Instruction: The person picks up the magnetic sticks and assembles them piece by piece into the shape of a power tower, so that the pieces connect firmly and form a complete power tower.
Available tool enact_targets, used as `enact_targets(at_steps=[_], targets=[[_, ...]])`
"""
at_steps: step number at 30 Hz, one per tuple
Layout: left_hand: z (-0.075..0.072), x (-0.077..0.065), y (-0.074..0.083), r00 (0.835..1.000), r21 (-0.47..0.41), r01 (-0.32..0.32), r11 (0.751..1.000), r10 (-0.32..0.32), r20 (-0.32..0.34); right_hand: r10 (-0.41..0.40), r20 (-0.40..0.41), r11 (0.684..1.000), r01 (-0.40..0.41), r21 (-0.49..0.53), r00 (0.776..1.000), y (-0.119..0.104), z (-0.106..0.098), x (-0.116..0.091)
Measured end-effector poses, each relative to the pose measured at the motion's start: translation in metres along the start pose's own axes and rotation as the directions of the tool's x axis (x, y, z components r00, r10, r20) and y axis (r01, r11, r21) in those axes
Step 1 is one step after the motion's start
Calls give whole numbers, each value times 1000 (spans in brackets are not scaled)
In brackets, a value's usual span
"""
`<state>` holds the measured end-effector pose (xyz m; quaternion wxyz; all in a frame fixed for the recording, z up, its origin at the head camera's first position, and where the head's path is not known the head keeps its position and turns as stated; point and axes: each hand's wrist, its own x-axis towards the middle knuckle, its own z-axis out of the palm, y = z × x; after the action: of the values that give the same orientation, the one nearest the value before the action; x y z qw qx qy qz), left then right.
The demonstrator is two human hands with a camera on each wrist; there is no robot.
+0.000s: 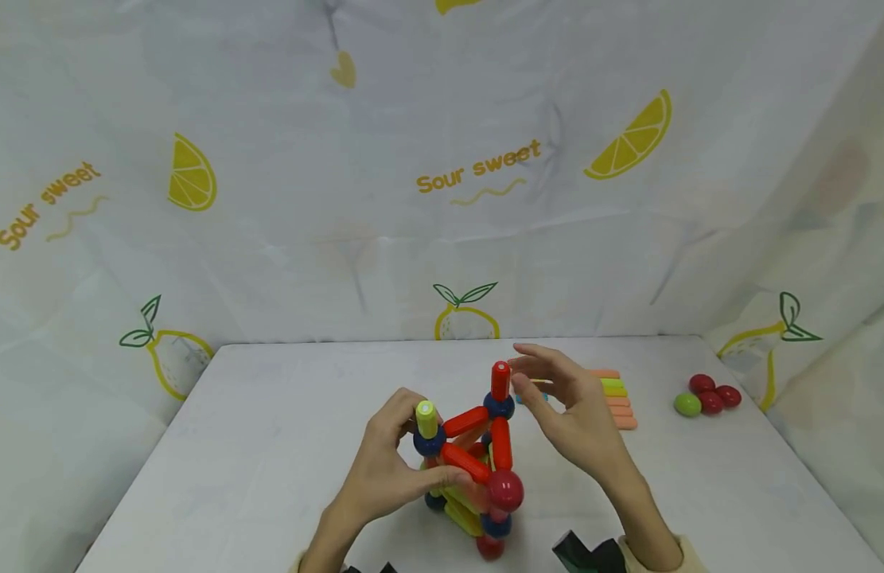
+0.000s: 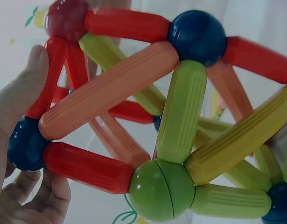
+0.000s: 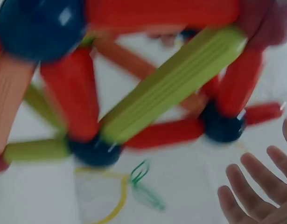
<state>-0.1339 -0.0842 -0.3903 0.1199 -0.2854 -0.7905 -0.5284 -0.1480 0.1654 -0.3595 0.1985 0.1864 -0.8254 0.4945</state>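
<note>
My left hand (image 1: pixel 384 465) grips a frame of rods and balls (image 1: pixel 465 461), tilted above the white table. In the left wrist view, that thumb lies along a red rod and the fingers curl beneath a blue ball (image 2: pixel 26 143). A green ball (image 2: pixel 162 190) joins several rods at the side. A yellow-green rod (image 1: pixel 426 419) and a red rod (image 1: pixel 500 380) stick up from blue balls on top. My right hand (image 1: pixel 578 418) is beside the red rod, fingers spread and holding nothing; the right wrist view shows them apart from the frame.
Behind my right hand, orange and yellow rods (image 1: pixel 621 402) lie side by side, with a blue piece (image 1: pixel 531 398) partly hidden by the fingers. Red balls (image 1: pixel 711 402) and a green ball (image 1: pixel 687 404) cluster at the table's right. A lemon-printed cloth (image 1: pixel 384 263) hangs behind the table.
</note>
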Motion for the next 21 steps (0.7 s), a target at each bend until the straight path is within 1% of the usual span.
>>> enact_targets(at_steps=[2, 4, 5, 6, 8, 11, 13, 16, 18, 21], targets=[[1, -3, 1, 1000, 0, 1, 1000, -1, -31, 20, -21, 999, -21, -39, 1000, 16, 4, 4], [2, -6, 3, 998, -2, 0, 1000, 0, -58, 54, -14, 990, -55, -132, 998, 36, 10, 8], [3, -7, 3, 997, -1, 1, 1000, -1, -71, 67, 6, 981, -65, -183, 998, 46, 13, 10], [4, -7, 3, 997, -1, -5, 1000, 5, -83, 85, 31, 969, -75, -236, 996, 56, 16, 11], [6, -8, 4, 994, -1, -21, 1000, 21, -107, 128, 93, 935, -89, -345, 987, 73, 21, 12], [9, -9, 6, 989, 20, -25, 999, 28, -145, 200, 165, 879, -103, -466, 966, 92, 28, 13], [10, -9, 7, 987, 31, -21, 999, 26, -159, 258, 193, 845, -124, -521, 947, 100, 31, 13], [10, -9, 8, 986, 46, 4, 999, 4, -165, 310, 219, 812, -138, -568, 925, 107, 35, 12], [10, -9, 7, 986, 53, 3, 999, 6, -165, 328, 225, 797, -141, -587, 917, 110, 36, 10], [10, -9, 6, 986, 59, 2, 998, 8, -164, 334, 220, 775, -134, -618, 916, 115, 38, 8]])
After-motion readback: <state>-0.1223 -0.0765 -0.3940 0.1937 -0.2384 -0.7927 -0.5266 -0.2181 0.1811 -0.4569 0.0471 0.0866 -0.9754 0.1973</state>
